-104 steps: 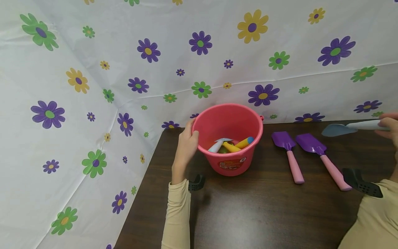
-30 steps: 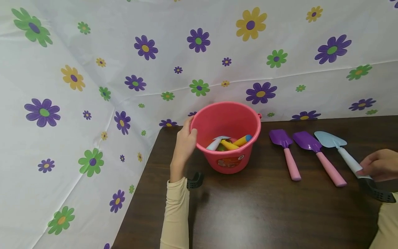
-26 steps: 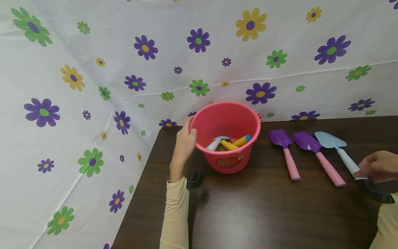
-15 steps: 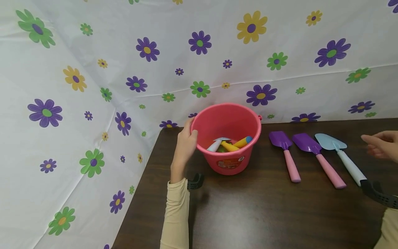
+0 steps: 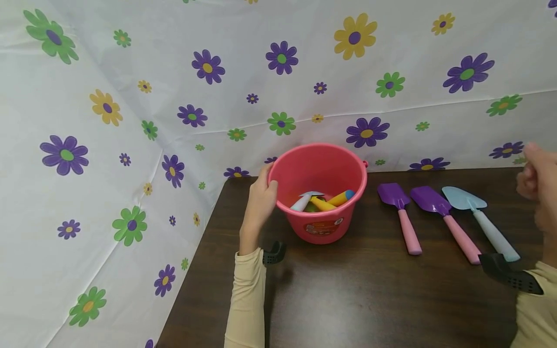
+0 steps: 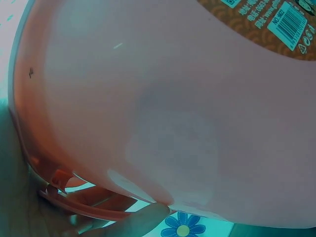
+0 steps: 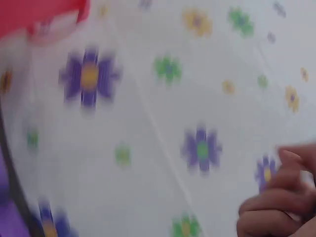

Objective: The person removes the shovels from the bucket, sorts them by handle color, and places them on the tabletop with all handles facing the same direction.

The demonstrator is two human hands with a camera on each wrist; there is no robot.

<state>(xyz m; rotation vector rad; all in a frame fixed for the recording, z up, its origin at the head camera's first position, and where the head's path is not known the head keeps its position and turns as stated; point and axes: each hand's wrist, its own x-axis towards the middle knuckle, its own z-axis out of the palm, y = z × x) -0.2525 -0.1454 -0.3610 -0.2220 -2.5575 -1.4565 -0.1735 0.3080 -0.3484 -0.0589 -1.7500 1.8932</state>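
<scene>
My left hand (image 5: 260, 195) grips the left rim of a pink bucket (image 5: 300, 223), thumb over the edge. In the left wrist view its fingers (image 6: 140, 219) are round the rim beside the bucket's handle (image 6: 94, 211). Inside lie tools with yellow handles (image 5: 323, 205) and one with a pale blue handle (image 5: 301, 202). My right hand (image 5: 541, 181) is raised at the far right, fingers loosely bent, holding nothing. Nearest to it lies a light blue trowel (image 5: 493, 234) on the table.
Left of the light blue trowel lie two purple shovels with pink handles, the middle one (image 5: 462, 238) and the left one (image 5: 407, 229). They are on a dark wooden table (image 5: 348, 299). A white flowered cloth (image 5: 243, 48) stands behind and to the left.
My right hand lowered the light blue trowel onto the table beside the shovels, let go and has lifted up away from it. My left hand has kept its grip on the bucket.
</scene>
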